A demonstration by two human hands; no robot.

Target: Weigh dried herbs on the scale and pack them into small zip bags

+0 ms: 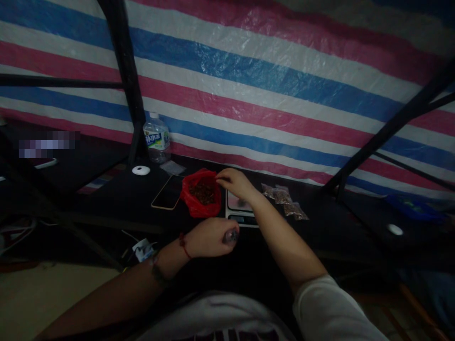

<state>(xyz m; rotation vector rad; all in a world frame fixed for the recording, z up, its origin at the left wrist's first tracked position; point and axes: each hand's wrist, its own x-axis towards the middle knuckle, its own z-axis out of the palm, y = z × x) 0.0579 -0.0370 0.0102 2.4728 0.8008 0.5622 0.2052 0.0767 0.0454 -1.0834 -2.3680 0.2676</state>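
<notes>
My left hand (212, 237) is closed around a small clear, shiny piece (231, 236), perhaps plastic, that shows at the thumb side. It is in front of a flat kitchen scale (243, 220) with a pinkish top. Over the scale's left side reaches my right hand (235, 183), its fingertips pinched together at the right rim of a red plastic bag (199, 208). Whether they grip the rim or some small bit cannot be made out. The bag stands open with brown dried pieces (203, 190) inside. Several small clear sachets (284, 195) of similar brown bits lie right of the scale.
A phone (167, 193) lies left of the bag. Behind it are a plastic bottle (156, 139), a flat clear packet (172, 167) and a white rounded case (141, 170). Dark metal posts (133, 94) frame the black table, backed by a striped sheet (249, 109).
</notes>
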